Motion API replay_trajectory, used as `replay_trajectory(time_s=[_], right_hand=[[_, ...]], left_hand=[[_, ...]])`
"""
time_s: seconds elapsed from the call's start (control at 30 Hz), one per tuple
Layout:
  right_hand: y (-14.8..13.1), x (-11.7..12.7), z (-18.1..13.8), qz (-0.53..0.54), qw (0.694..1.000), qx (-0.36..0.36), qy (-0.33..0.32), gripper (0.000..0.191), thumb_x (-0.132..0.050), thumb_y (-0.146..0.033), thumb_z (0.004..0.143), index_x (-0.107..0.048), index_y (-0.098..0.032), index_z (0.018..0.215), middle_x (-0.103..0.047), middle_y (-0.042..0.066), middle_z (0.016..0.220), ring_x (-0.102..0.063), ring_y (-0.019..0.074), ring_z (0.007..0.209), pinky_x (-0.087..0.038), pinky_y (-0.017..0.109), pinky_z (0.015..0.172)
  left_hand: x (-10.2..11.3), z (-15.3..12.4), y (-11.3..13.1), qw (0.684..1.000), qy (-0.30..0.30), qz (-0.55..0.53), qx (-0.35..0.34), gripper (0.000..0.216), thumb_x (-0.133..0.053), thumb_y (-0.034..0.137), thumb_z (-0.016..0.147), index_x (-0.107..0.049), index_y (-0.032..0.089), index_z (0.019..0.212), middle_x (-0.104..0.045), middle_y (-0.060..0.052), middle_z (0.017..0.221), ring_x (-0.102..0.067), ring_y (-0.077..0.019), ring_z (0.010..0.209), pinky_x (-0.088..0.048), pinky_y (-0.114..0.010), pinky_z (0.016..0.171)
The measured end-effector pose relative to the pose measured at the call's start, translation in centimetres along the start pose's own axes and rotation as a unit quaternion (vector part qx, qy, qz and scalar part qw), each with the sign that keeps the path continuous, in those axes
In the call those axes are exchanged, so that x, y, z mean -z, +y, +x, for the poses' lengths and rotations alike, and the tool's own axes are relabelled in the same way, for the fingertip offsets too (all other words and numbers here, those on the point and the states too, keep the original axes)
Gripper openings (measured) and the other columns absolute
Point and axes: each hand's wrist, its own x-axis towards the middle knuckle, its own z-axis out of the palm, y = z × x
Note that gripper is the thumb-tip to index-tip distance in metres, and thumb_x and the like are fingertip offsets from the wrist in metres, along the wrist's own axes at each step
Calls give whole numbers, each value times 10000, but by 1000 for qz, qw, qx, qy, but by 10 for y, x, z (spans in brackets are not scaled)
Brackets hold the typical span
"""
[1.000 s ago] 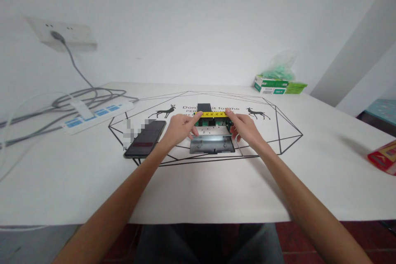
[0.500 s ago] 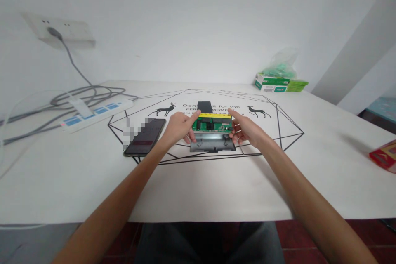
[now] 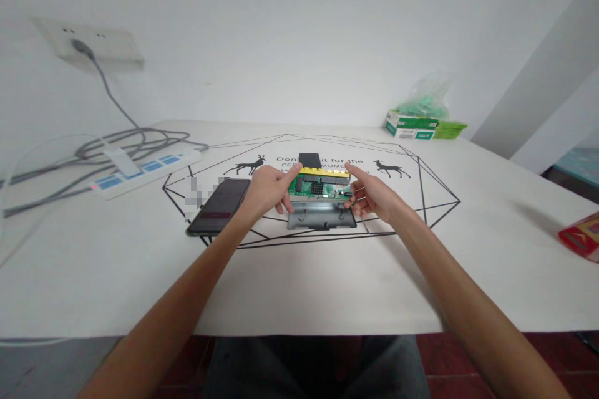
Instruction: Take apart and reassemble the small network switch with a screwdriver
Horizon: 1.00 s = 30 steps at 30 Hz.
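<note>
A green circuit board [image 3: 319, 187] with black parts and a yellow strip along its far edge is held up above the table. My left hand [image 3: 272, 186] is closed on its left end, thumb on top. At the right end, my right hand [image 3: 372, 192] grips it with the thumb by the yellow strip and curled fingers near the lower corner. Under and just in front of the board lies a grey, shallow casing half [image 3: 322, 218], its inside facing up. Behind the board a flat black piece [image 3: 309, 160] rests on the printed table.
A phone [image 3: 219, 206] lies left of my left hand. Further left are a power strip [image 3: 145, 171] and coiled grey cables. Green and white boxes [image 3: 412, 124] with a plastic bag stand at the back right. A red package [image 3: 580, 237] sits at the right edge.
The board has tilted and shifted slightly left, its left end higher and its top face turned more into view. My left hand has moved a little up and left; the casing half stays put.
</note>
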Motion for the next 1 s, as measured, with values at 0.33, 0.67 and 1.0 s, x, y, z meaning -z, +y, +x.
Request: replay_trajectory(time_s=[0.33, 0.67, 1.0], right_hand=[[0, 0, 2, -8, 999, 9, 36, 602, -521, -764, 804, -492, -192, 619, -713, 133, 623, -487, 98, 333, -338, 216, 322], [-2, -1, -1, -14, 998, 21, 49, 582, -521, -732, 828, -511, -183, 635, -709, 129, 608, -480, 89, 335, -341, 207, 324], [-7, 2, -5, 4, 995, 74, 73, 511, -695, -643, 766, -603, -147, 685, -739, 129, 671, -542, 105, 357, -509, 249, 393]], left_hand=[[2, -6, 9, 998, 30, 19, -49, 707, -469, 684, 875, -545, 179, 386, -604, -60, 390, -498, -106, 295, -431, -226, 438], [3, -6, 9, 995, 35, 57, -68, 696, -451, 662, 892, -534, 180, 398, -606, -53, 394, -508, -112, 303, -472, -236, 495], [0, 2, 0, 986, 78, 98, -111, 621, -484, 668, 875, -641, 166, 544, -717, -63, 596, -616, -144, 471, -485, -259, 577]])
